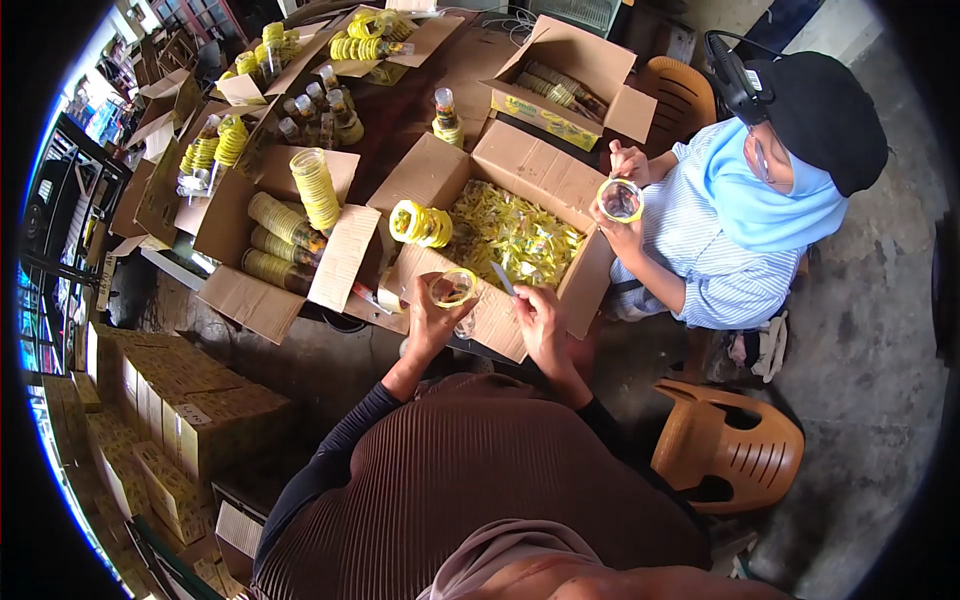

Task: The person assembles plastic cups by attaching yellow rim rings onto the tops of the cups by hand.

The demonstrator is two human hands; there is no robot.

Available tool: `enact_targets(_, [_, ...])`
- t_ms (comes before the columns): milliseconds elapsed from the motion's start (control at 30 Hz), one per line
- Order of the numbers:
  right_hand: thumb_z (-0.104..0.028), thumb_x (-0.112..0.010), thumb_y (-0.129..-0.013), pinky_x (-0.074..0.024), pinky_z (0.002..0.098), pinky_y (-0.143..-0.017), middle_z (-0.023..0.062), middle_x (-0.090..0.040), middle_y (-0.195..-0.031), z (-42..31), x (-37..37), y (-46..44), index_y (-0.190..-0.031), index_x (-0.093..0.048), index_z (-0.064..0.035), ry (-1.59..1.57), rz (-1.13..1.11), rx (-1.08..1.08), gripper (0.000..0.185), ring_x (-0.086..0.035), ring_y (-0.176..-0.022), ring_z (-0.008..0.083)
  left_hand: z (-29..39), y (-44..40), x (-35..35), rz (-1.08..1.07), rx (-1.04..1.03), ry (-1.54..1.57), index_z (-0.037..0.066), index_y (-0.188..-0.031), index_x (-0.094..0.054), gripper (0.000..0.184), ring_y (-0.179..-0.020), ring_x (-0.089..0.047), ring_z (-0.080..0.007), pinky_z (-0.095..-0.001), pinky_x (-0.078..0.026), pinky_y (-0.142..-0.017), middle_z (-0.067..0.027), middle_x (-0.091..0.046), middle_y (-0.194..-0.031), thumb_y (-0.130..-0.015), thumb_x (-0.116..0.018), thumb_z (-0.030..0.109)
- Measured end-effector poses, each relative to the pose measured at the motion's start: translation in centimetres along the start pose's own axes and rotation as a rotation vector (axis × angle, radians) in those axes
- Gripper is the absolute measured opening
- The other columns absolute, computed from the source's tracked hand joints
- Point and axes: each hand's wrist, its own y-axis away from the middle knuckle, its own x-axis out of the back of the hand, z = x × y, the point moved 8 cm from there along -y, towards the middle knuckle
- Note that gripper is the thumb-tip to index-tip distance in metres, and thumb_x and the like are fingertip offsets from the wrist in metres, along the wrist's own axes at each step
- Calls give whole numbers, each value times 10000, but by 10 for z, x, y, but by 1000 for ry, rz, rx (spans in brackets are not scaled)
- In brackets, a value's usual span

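Observation:
My left hand [430, 322] is closed round a clear plastic cup with a yellow rim [454, 288], its open mouth facing up. Between the fingers of my right hand [541, 325] is a small knife [503, 279], its pale blade pointing up and left, apart from the cup. Both hands are over the near flap of an open cardboard box [515, 150] filled with yellow scraps [520, 230]. A stack of yellow-rimmed cups [420, 223] lies at the box's left side, just beyond my left hand.
At the left, another carton [340, 262] holds stacked cups, with a tall stack [315, 188] upright. A person [720, 220] at the right holds a similar cup [620, 201]. An orange plastic chair [735, 450] stands at my right; closed cartons [200, 410] are piled at lower left.

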Motion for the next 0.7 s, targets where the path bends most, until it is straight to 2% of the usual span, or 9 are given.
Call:
enact_targets(67, [6, -689, -761, -484, 360, -623, 99, -587, -819, -31, 2, -3, -950, -648, -43, 38, 8, 139, 199, -601, -710, 270, -5, -1, 1, 15, -29, -5, -22, -1165, -441, 671, -926, -596, -233, -354, -488, -816, -141, -591, -979, -691, -849, 221])
enact_targets(100, [6, -689, -761, -484, 360, -623, 99, -587, -819, -40, 2, -3, -950, -648, -43, 36, 10, 142, 199, -601, -710, 270, -5, -2, 2, 26, -54, -7, -25, -1143, -436, 677, -894, -596, -235, -346, -492, -782, -149, -586, -962, -684, -857, 241])
enact_targets(200, [5, -690, -748, -480, 364, -636, 80, -556, -792, -63, -8, -1, -948, -650, -45, 111, -60, 252, 209, -582, -733, 250, -1, -5, 8, 13, -61, -26, -28, -1149, -443, 658, -905, -595, -230, -349, -489, -803, -140, -591, -967, -697, -849, 224])
enact_targets(300, [-17, -695, -754, -484, 364, -635, 73, -557, -808, -69, -19, -3, -953, -650, -45, 167, -62, 255, 205, -579, -741, 248, 0, -11, 9, -6, -59, -29, -30, -1149, -448, 619, -919, -595, -212, -342, -491, -809, -126, -598, -960, -717, -836, 185])
enact_targets(367, [-38, -703, -757, -486, 362, -641, 67, -552, -819, -73, -24, -5, -959, -651, -52, 192, -47, 258, 209, -577, -750, 245, -2, -15, 10, 8, -82, 14, -42, -1127, -440, 674, -882, -589, -241, -362, -486, -775, -159, -582, -962, -686, -851, 260])
enact_targets(500, [-52, -707, -760, -476, 371, -639, 72, -539, -828, -82, -26, -11, -971, -649, -59, 291, 6, 273, 218, -567, -749, 249, 3, -23, 10, -16, -48, 41, -44, -1111, -443, 652, -843, -591, -240, -361, -492, -746, -150, -586, -940, -690, -846, 250])
enact_targets(600, [-56, -707, -757, -470, 381, -635, 78, -530, -830, -82, -33, -16, -971, -648, -67, 319, 33, 257, 221, -560, -744, 258, 2, -33, 13, -23, -103, 26, -41, -1104, -446, 636, -828, -595, -242, -357, -498, -740, -150, -588, -931, -694, -841, 244])
enact_targets(700, [-58, -686, -764, -458, 400, -636, 88, -521, -821, -82, -39, -23, -936, -646, -66, 285, 67, 206, 177, -559, -749, 291, -1, -43, 15, -5, -172, 119, -31, -1176, -422, 636, -839, -592, -222, -355, -507, -746, -147, -585, -956, -717, -815, 165])
